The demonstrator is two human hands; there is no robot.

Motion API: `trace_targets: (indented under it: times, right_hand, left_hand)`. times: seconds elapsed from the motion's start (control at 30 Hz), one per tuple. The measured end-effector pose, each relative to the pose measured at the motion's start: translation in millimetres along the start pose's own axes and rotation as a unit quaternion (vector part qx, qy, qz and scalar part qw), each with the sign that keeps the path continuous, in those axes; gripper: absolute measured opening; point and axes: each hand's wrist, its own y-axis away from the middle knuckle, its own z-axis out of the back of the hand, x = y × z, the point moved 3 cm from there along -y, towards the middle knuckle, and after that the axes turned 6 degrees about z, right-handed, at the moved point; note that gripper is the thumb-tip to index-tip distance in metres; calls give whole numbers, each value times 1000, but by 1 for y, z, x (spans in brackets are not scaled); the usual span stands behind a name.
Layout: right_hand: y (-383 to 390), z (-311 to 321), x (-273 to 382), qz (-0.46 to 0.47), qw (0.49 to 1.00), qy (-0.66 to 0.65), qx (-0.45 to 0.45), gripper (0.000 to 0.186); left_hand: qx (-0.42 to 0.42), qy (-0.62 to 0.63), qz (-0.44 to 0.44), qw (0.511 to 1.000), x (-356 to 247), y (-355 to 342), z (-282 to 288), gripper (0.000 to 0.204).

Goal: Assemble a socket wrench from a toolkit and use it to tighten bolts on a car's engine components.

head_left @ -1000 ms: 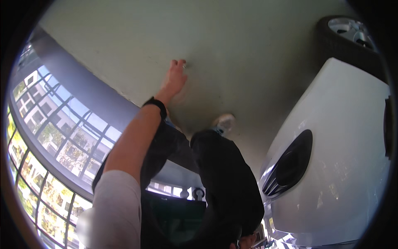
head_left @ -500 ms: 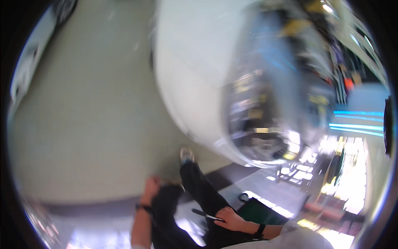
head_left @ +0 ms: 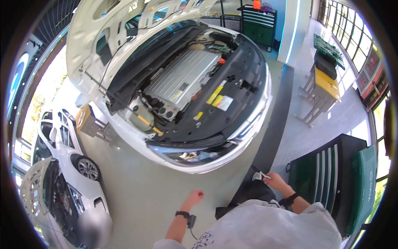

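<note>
My left hand point(head_left: 193, 198) is held out over the pale floor, its fingers curled around something small and dark that I cannot make out. My right hand point(head_left: 273, 180) grips a slim hand tool point(head_left: 258, 169) with a dark end and a metal part, beside my leg. Ahead is a white car point(head_left: 255, 133) with its hood point(head_left: 91, 58) raised, showing a silver housing point(head_left: 178, 74), black front cover and orange connectors. My left hand is below the car’s front bumper in view, apart from it.
A green tool chest point(head_left: 300, 182) stands close at my right. Further right is a yellow-topped bench point(head_left: 329, 85) with a dark case on it. A green cabinet point(head_left: 259, 31) is at the back. Another white car point(head_left: 85, 193) stands at left, near a second bench point(head_left: 83, 118).
My view has swung up from the floor and bumper to the open engine bay. My left hand has left the floor, its fingers now curled. The tool remains in my right hand.
</note>
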Motion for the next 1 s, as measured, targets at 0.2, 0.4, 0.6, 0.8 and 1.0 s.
trace_targets:
  times: [0.2,0.4,0.6,0.8,1.0]
  right_hand:
    - [-25,54,-52,73,997,-23,18,23]
    - [-70,161,-57,125,985,-123,-3,19]
    - [-116,226,-74,162,952,-259,-31,10]
    - [-177,252,-116,58,939,-339,-11,20]
    - [-231,324,-71,13,891,-454,21,24]
  left_hand:
    - [-113,171,39,978,-83,-33,-1,15]
    - [-112,275,61,953,-200,-86,-14,16]
    - [-107,252,55,960,-261,-141,-29,23]
    - [-82,210,19,974,-332,-237,-28,20]
    - [-73,277,-18,958,-387,-368,-17,18]
